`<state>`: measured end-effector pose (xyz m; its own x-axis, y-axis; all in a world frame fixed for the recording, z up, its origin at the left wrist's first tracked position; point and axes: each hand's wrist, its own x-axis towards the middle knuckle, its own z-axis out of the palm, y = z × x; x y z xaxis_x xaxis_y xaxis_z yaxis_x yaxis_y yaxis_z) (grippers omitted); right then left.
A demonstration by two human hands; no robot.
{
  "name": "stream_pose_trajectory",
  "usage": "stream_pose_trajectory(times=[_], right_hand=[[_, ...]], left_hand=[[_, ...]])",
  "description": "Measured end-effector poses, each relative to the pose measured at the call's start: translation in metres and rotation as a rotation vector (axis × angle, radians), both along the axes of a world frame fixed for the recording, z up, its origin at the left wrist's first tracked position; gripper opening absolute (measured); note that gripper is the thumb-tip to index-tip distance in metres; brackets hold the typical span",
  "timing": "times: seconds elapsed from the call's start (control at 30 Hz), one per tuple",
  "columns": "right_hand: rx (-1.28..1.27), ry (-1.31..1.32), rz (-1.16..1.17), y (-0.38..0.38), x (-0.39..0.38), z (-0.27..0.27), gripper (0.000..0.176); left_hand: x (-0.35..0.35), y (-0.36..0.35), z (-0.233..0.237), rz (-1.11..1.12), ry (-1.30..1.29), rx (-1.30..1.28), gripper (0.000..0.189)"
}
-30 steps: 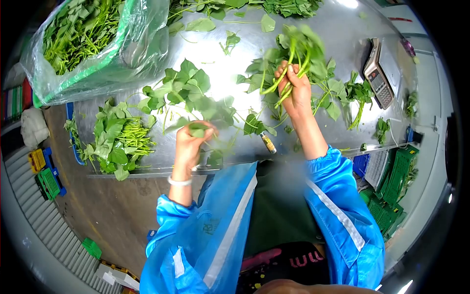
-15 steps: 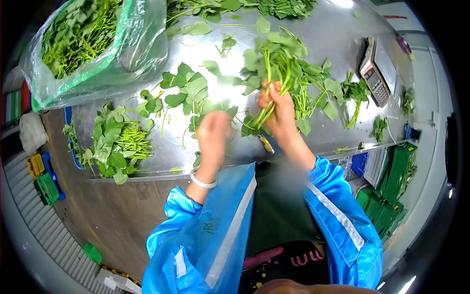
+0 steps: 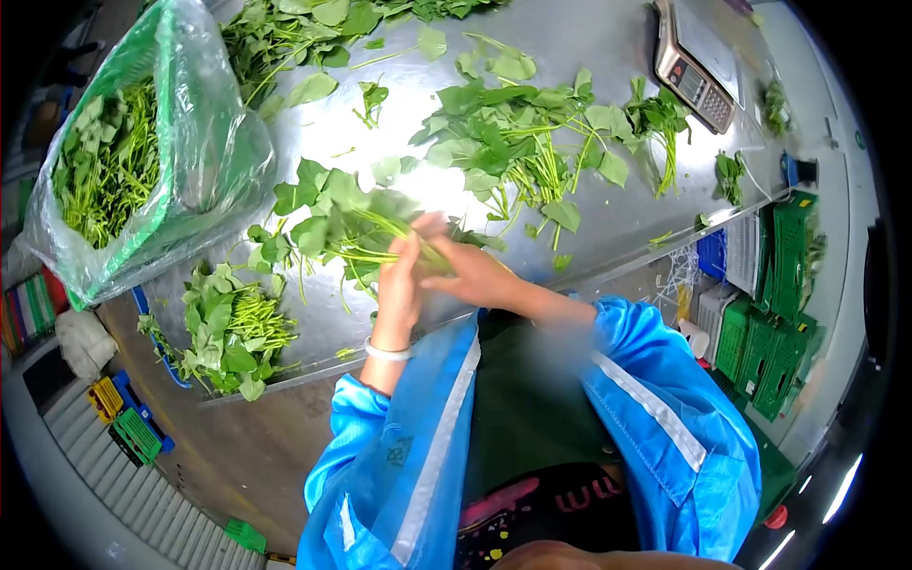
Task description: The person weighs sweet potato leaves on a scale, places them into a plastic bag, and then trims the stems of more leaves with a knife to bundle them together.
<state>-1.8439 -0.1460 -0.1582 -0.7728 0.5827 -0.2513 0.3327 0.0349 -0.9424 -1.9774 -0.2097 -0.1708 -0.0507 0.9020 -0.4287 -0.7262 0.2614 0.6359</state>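
Observation:
My left hand (image 3: 399,280) and my right hand (image 3: 472,275) meet near the front edge of a steel table (image 3: 608,204). Together they grip the stems of a bunch of leafy greens (image 3: 332,223), whose leaves point left. Loose greens (image 3: 518,142) are spread on the table just beyond my hands. A finished-looking pile of greens (image 3: 233,328) lies at the table's front left corner. Both arms wear blue sleeves, and a white band circles my left wrist.
A green basket lined with clear plastic (image 3: 133,180) holds more greens at the far left. A weighing scale (image 3: 693,57) sits at the far right of the table. Green crates (image 3: 779,313) stand on the floor to the right, small coloured crates (image 3: 128,423) at lower left.
My right hand has come down and left from the loose greens with a bunch; my left hand has joined it, and both now hold the bunch near the table's front edge. View shifted.

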Motion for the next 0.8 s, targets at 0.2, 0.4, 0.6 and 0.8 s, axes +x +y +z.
stream_pose_trajectory(times=[0.2, 0.4, 0.6, 0.8], right_hand=[[0.041, -0.031, -0.004, 0.005, 0.023, -0.014, 0.036], [0.283, -0.036, -0.096, 0.102, 0.057, -0.038, 0.024], [0.992, -0.564, -0.179, 0.208, 0.125, -0.104, 0.019], [0.286, -0.175, -0.43, 0.16, 0.101, -0.026, 0.023]], left_hand=[[0.008, 0.006, -0.01, -0.066, -0.014, 0.077, 0.035], [-0.005, 0.023, -0.009, 0.226, -0.198, 0.086, 0.041], [-0.003, 0.034, -0.003, 0.204, -0.152, 0.0, 0.021], [0.027, 0.054, -0.008, 0.291, -0.1, -0.112, 0.018]])
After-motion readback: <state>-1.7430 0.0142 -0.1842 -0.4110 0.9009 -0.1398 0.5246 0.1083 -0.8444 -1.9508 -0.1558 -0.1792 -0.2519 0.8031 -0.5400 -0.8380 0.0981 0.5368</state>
